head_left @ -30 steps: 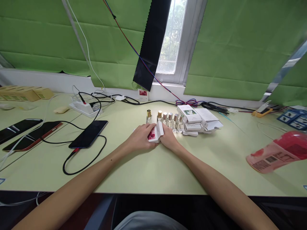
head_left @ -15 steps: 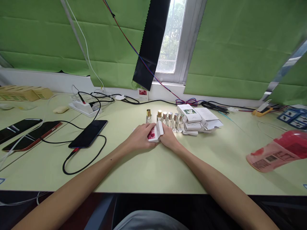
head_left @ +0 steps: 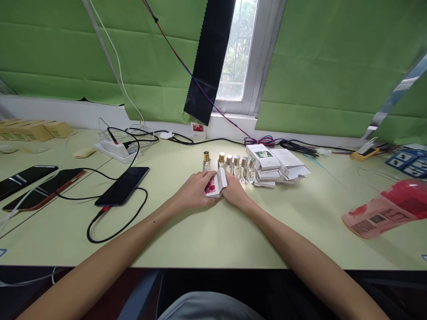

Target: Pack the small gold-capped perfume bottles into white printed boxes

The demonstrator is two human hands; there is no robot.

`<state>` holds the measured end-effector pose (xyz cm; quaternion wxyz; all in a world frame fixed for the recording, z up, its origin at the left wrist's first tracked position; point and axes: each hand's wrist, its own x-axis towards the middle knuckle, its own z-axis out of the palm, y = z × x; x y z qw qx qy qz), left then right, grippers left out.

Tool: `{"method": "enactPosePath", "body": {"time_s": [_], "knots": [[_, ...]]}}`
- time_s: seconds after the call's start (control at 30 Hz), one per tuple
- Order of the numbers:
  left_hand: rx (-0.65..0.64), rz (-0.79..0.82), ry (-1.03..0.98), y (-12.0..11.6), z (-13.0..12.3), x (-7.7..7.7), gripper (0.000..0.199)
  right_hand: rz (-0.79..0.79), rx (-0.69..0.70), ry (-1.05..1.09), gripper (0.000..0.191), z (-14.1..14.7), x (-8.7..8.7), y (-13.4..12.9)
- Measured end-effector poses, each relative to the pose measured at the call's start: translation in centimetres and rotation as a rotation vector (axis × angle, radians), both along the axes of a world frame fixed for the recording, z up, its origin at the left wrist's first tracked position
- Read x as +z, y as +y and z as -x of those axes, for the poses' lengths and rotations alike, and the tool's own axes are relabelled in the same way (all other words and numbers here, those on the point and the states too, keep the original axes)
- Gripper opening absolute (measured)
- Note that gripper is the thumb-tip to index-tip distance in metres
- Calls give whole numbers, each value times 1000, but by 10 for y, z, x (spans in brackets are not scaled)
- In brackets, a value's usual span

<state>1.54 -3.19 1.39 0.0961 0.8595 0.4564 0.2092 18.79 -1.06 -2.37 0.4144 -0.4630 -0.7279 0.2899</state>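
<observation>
A small white carton with a pink flower print is held low over the table between my two hands. My left hand wraps round its left side. At the carton's right end, beside a raised white flap, my right hand has its fingers closed; its fingertips are partly hidden behind the card. Just beyond stand several small glass perfume bottles in a row, with silvery and gold caps. One gold-capped bottle stands apart on the left, behind my left hand.
White cartons and folded card are piled right of the bottles. A pink-and-red cup lies at the right. Phones with cables and a power strip occupy the left. Bundled wires run along the wall.
</observation>
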Motion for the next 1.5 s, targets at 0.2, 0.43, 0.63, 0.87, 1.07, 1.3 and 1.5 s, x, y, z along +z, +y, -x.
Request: {"method": "enactPosePath", "body": {"time_s": [0.2,0.43,0.63,0.87,1.07,1.3,1.5], "knots": [[4,-1,-10,-1,0,1,59,-15,-10,3,14,0,-2,0],[17,7,-23,0,0,0,61,-41,-12,38,15,1,-2,0],[11,-19,-48,0,1,-1,62,-73,3,123,10,2,-4,0],[22,-54,-97,-1,0,-1,72,-102,26,179,10,2,-5,-1],[14,-109,-134,0,1,-6,77,-150,32,242,6,3,1,-4],[-45,-165,-206,2,2,-11,77,-207,-7,305,15,8,6,-12],[-94,-166,-295,1,1,-12,70,-324,-87,315,21,12,9,-18]]}}
